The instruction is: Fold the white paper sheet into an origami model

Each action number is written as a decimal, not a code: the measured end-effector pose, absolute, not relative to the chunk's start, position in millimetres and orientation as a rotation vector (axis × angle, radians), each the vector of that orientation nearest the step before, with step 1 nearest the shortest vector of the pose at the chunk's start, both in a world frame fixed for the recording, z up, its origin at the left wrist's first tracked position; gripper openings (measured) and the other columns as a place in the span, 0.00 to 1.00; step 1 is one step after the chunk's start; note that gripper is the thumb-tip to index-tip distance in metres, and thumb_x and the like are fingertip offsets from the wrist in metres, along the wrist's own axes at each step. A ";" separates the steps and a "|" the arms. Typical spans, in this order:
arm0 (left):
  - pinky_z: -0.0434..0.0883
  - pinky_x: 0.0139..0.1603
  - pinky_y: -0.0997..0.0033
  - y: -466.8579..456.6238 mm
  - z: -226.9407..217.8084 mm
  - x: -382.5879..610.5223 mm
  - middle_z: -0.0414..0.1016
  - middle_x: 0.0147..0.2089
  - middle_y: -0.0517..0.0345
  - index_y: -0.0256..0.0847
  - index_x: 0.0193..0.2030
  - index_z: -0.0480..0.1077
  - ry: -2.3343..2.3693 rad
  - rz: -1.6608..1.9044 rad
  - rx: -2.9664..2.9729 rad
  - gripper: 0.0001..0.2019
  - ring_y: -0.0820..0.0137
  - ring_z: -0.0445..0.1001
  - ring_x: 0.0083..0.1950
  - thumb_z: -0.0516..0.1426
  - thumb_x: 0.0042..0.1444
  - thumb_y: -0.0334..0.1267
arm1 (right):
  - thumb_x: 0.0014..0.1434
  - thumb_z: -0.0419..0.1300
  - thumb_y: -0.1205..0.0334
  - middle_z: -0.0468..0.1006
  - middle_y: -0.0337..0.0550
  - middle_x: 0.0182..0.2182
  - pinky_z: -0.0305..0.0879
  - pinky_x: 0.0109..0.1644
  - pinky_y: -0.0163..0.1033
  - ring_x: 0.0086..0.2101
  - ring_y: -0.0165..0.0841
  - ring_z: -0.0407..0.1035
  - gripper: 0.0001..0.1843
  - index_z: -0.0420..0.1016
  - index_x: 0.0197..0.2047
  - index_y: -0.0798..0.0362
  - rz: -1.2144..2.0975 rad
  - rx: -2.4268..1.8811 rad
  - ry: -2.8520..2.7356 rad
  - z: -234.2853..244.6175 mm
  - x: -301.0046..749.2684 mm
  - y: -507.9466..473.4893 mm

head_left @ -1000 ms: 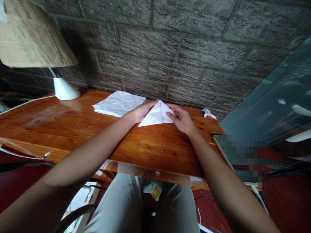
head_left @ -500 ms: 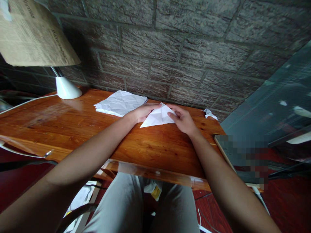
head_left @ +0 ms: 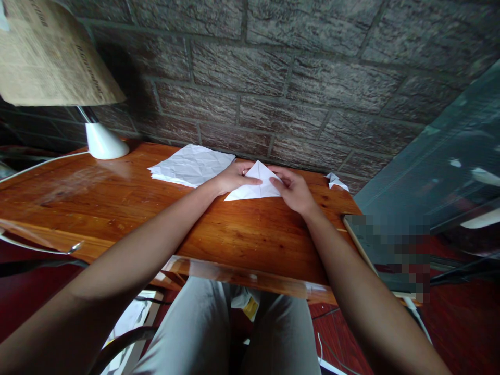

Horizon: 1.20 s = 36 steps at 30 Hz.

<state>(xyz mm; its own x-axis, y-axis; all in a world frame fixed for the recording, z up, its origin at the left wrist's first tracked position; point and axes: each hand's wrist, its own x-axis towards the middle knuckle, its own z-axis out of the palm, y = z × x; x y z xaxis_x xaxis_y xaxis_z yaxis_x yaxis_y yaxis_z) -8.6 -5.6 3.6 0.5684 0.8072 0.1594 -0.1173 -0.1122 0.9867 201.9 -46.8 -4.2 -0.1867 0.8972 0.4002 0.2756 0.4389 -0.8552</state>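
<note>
A white sheet of paper [head_left: 255,188], folded into a triangle with its point away from me, is held between my hands at the back of the wooden desk. My left hand [head_left: 234,178] grips its left side, thumb lying across the front and fingers behind. On the right edge, my right hand [head_left: 294,188] pinches the paper, its thumb in front and its other fingers behind. A crease runs down the middle of the triangle. Just left of my left hand lies a stack of creased white paper [head_left: 191,164].
A small folded paper piece [head_left: 336,182] sits at the desk's back right. On the left stands a lamp [head_left: 106,141] with a printed shade. A tablet-like device [head_left: 375,250], partly blurred out, lies at the right edge. The brick wall [head_left: 250,78] rises behind the desk [head_left: 242,239].
My left thumb has moved down and right onto the front of the folded paper. The triangle's tip has shifted slightly up and left. My right hand keeps its hold.
</note>
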 end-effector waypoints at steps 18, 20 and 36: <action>0.68 0.43 0.67 2.9 1.0 -10.7 0.81 0.36 0.59 0.34 0.43 0.80 0.792 0.821 1.720 0.26 0.67 0.74 0.37 0.73 0.35 0.42 | 0.50 0.72 0.55 0.84 0.41 0.43 0.73 0.52 0.45 0.43 0.39 0.76 0.29 0.77 0.57 0.48 0.730 -1.000 -1.718 -9.1 209.0 -39.1; 0.67 0.41 0.69 1.3 2.8 -11.1 0.79 0.35 0.60 0.34 0.43 0.80 0.797 0.832 1.713 0.25 0.68 0.73 0.35 0.73 0.35 0.42 | 0.48 0.73 0.57 0.84 0.42 0.45 0.72 0.54 0.47 0.46 0.40 0.77 0.32 0.76 0.58 0.48 0.705 -1.019 -1.749 -10.1 209.5 -38.2; 0.67 0.41 0.67 2.8 -3.6 -8.7 0.80 0.35 0.58 0.34 0.40 0.79 0.740 0.727 1.779 0.22 0.67 0.74 0.36 0.71 0.37 0.42 | 0.57 0.68 0.50 0.85 0.43 0.44 0.74 0.50 0.46 0.42 0.40 0.78 0.18 0.82 0.48 0.49 0.704 -1.045 -1.800 -0.6 203.2 -48.1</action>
<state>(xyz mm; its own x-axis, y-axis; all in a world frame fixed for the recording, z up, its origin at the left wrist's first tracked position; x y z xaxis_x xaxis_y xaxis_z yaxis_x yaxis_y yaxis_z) -8.7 2.8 -3.6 0.6270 0.7680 0.1308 0.1445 -0.2796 0.9492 203.2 -48.1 -0.6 -0.2279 0.8777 0.4216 0.3585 0.4782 -0.8017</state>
